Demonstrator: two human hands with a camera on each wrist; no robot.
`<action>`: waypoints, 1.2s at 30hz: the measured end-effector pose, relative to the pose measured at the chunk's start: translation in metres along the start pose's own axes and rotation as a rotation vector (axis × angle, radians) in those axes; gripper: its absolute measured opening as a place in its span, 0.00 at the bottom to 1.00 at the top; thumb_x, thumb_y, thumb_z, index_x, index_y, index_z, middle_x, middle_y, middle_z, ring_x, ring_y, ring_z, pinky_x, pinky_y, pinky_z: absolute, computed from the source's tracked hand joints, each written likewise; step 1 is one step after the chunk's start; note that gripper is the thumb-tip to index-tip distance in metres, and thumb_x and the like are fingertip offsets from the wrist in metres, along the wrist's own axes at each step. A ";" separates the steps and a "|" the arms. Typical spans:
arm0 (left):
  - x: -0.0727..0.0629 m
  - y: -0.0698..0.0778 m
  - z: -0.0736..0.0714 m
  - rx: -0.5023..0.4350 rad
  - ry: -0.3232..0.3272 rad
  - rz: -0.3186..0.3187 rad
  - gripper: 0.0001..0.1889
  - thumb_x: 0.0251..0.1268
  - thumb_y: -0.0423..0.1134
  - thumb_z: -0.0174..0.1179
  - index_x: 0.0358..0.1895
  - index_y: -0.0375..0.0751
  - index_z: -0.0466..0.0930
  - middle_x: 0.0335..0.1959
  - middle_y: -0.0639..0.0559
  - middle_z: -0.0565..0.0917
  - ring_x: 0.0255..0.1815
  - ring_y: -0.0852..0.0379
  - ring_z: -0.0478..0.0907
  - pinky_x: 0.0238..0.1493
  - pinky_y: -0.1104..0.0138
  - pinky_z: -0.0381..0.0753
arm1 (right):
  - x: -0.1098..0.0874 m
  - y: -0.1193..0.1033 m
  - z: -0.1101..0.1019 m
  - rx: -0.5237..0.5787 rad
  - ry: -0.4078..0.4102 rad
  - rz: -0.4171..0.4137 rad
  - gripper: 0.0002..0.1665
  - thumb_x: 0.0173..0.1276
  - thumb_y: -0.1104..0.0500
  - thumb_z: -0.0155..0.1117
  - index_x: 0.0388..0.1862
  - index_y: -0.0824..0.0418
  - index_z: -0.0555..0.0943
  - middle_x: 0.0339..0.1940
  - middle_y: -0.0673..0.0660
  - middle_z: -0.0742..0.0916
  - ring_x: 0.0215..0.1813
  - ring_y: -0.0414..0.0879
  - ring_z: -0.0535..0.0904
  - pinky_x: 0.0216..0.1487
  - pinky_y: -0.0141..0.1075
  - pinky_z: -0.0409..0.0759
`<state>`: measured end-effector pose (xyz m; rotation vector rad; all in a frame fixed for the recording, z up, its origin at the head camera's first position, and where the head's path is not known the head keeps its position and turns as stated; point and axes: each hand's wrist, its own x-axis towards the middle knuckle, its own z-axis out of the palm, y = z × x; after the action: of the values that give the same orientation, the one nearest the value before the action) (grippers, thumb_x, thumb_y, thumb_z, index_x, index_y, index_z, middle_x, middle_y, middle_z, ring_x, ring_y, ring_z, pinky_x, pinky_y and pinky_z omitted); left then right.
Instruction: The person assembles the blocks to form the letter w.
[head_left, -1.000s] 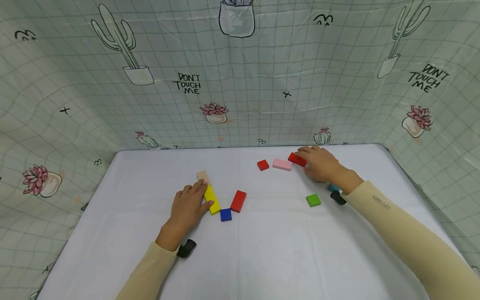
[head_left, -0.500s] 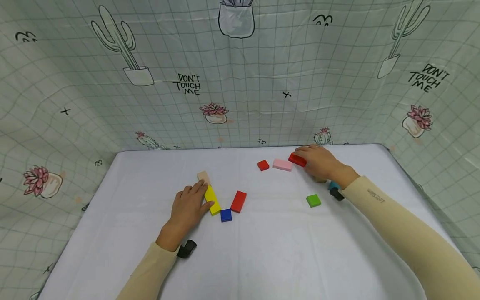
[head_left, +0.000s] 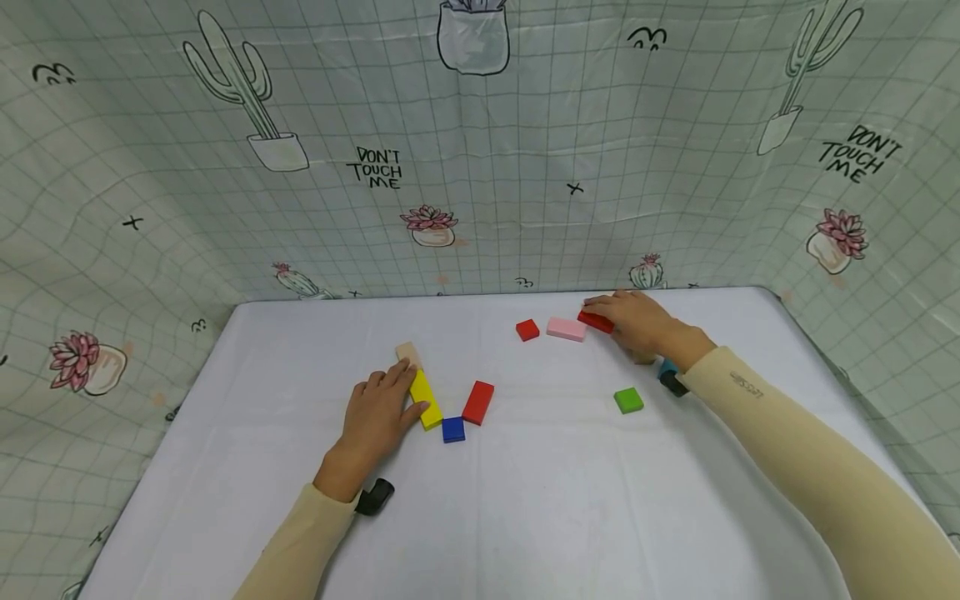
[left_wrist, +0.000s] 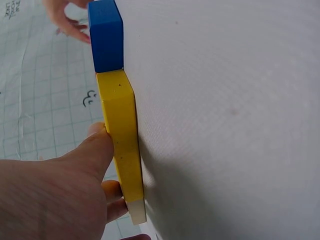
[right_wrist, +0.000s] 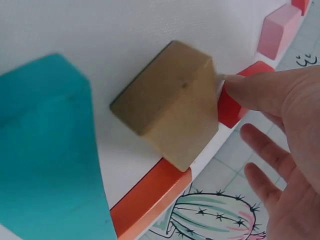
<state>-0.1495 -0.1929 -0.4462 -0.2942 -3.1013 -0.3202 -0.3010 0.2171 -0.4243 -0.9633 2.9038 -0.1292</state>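
In the head view, my left hand (head_left: 375,412) rests beside a yellow block (head_left: 422,390), its thumb and fingertips touching the block's side and top. A pale wooden block (head_left: 407,352) meets the yellow one's far end. At the near end sits a blue block (head_left: 453,430), and a red block (head_left: 478,402) leans away from its corner. Far right, my right hand (head_left: 637,323) holds another red block (head_left: 597,323) between thumb and fingers; the index finger is hidden behind the thumb in the right wrist view. Close by stands a wooden block (right_wrist: 175,100).
Left of the right hand lie a pink block (head_left: 566,329) and a small red block (head_left: 527,330). Under the right wrist is a teal block (right_wrist: 50,150), with an orange block (right_wrist: 150,200) near the table edge. A green block (head_left: 628,401) lies nearer.
My right hand has shifted slightly left and farther over the red block, uncovering more of the wooden block behind it. My left hand and its row of blocks stay put.
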 end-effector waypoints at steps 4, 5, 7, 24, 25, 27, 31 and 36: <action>0.000 0.000 0.000 0.003 0.006 0.005 0.33 0.76 0.49 0.66 0.76 0.35 0.72 0.79 0.39 0.70 0.72 0.36 0.71 0.71 0.41 0.71 | 0.001 0.002 -0.001 0.005 -0.003 -0.012 0.34 0.69 0.73 0.68 0.75 0.67 0.75 0.76 0.65 0.78 0.73 0.68 0.72 0.76 0.67 0.65; 0.000 0.000 0.000 0.002 0.006 0.004 0.33 0.76 0.49 0.65 0.76 0.35 0.72 0.79 0.39 0.70 0.72 0.36 0.71 0.71 0.41 0.71 | 0.002 0.003 -0.001 0.009 -0.004 -0.012 0.34 0.70 0.73 0.68 0.75 0.66 0.75 0.76 0.65 0.78 0.74 0.68 0.72 0.76 0.67 0.65; 0.000 0.000 -0.001 -0.001 0.003 0.004 0.33 0.76 0.49 0.65 0.76 0.35 0.72 0.79 0.39 0.70 0.72 0.36 0.71 0.71 0.41 0.71 | 0.003 0.004 -0.001 0.013 -0.006 -0.019 0.34 0.69 0.73 0.68 0.75 0.66 0.75 0.76 0.65 0.78 0.73 0.68 0.72 0.76 0.67 0.65; 0.001 -0.002 0.002 0.010 -0.013 -0.016 0.34 0.76 0.50 0.65 0.77 0.36 0.71 0.80 0.40 0.69 0.73 0.36 0.70 0.72 0.42 0.71 | 0.009 0.013 0.002 0.011 -0.041 0.010 0.36 0.64 0.56 0.81 0.69 0.65 0.81 0.66 0.67 0.83 0.67 0.66 0.75 0.69 0.64 0.75; 0.002 -0.002 0.002 0.011 -0.014 -0.017 0.34 0.76 0.50 0.65 0.78 0.36 0.71 0.80 0.40 0.68 0.73 0.36 0.70 0.72 0.42 0.71 | 0.009 0.013 0.002 0.018 -0.040 0.008 0.36 0.64 0.56 0.81 0.69 0.65 0.81 0.66 0.68 0.83 0.67 0.67 0.75 0.69 0.65 0.75; 0.002 -0.003 0.003 0.014 -0.016 -0.017 0.34 0.76 0.51 0.65 0.78 0.36 0.70 0.81 0.40 0.68 0.73 0.37 0.70 0.72 0.42 0.70 | 0.008 0.013 0.002 0.030 -0.042 0.007 0.36 0.64 0.58 0.80 0.69 0.65 0.80 0.67 0.68 0.83 0.67 0.67 0.75 0.69 0.64 0.75; 0.002 -0.003 0.002 0.013 -0.018 -0.015 0.35 0.77 0.51 0.65 0.78 0.36 0.70 0.81 0.40 0.68 0.73 0.37 0.70 0.73 0.42 0.70 | 0.005 0.012 0.000 0.064 -0.029 0.017 0.35 0.64 0.60 0.79 0.69 0.67 0.81 0.65 0.67 0.84 0.65 0.65 0.76 0.67 0.62 0.78; 0.002 -0.002 0.001 -0.001 -0.022 -0.013 0.35 0.76 0.50 0.65 0.78 0.35 0.70 0.81 0.39 0.68 0.73 0.36 0.70 0.72 0.42 0.70 | -0.002 0.009 -0.005 0.098 -0.002 0.074 0.35 0.65 0.57 0.79 0.68 0.67 0.80 0.64 0.68 0.84 0.65 0.66 0.76 0.67 0.64 0.77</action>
<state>-0.1524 -0.1943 -0.4473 -0.2791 -3.1259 -0.3209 -0.3053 0.2252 -0.4203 -0.8389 2.8956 -0.2624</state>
